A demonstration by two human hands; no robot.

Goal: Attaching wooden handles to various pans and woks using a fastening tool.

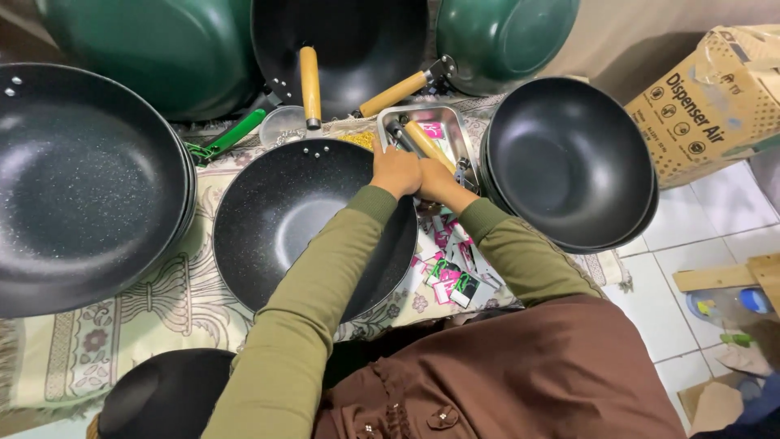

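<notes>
A black speckled wok (276, 219) without a handle lies on a patterned cloth in front of me. My left hand (396, 171) rests on its far right rim, fingers curled over the edge. My right hand (436, 180) is pressed against the left one, right at the near edge of a small metal tray (448, 122). The tray holds a wooden handle (426, 140) and small metal parts. What the fingers grip is hidden. Small pink, green and white packets (449, 276) lie scattered below my wrists.
Stacked black woks sit at the left (73, 179) and right (569, 158). Green woks (154, 49) and a black wok with wooden handles (309, 81) stand behind. A cardboard box (715, 97) is at the far right on white floor tiles.
</notes>
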